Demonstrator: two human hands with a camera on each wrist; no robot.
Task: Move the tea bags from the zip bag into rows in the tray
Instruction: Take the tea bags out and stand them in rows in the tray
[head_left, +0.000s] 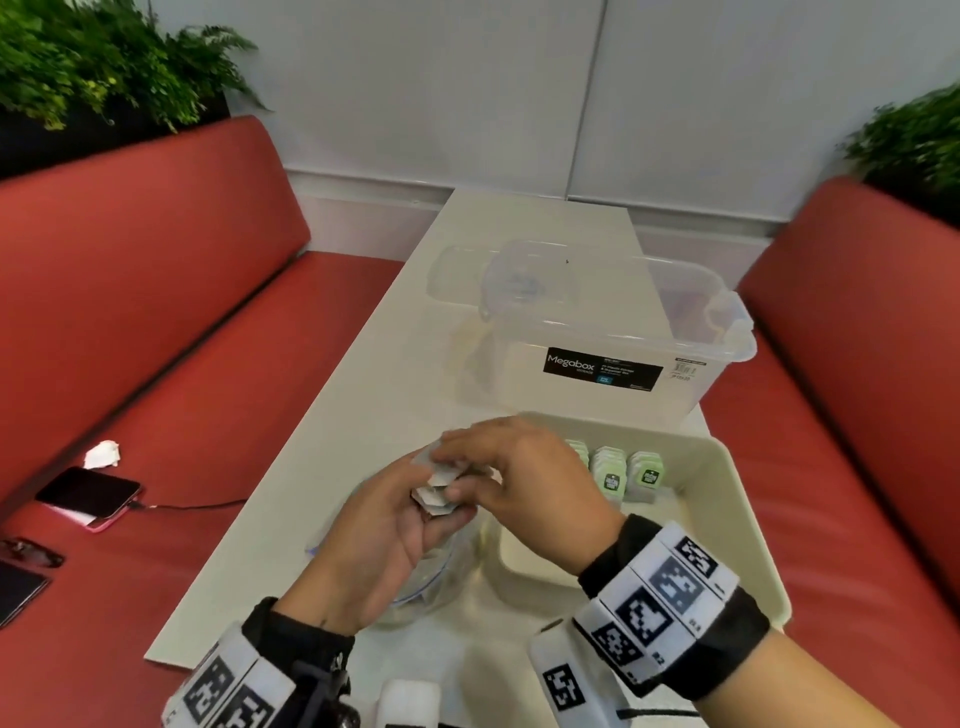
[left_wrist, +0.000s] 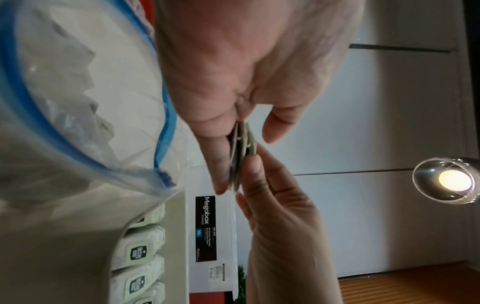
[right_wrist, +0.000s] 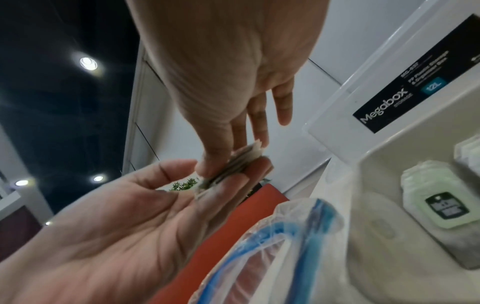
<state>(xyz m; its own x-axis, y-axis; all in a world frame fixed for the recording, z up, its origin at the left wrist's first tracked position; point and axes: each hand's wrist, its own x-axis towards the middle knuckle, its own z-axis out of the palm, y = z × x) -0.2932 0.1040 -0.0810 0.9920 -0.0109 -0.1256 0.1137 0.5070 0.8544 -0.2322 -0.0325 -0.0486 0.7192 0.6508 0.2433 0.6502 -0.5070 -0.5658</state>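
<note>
Holding a small stack of tea bags between both hands above the open zip bag, w/ the left hand palm-up, fingers curled under the stack, and the right hand pinching it from above btw thumb and fingers. Cream tray sits just right of the zip bag on the white table, w/ rows of green tea bags standing along its far wall, and a clear Megabox bin right behind it. Red bench on the left has a phone plugged in.

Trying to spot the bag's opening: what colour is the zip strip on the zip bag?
Blue; the zip strip on the clear zip bag shows best in the left wrist view.
</note>
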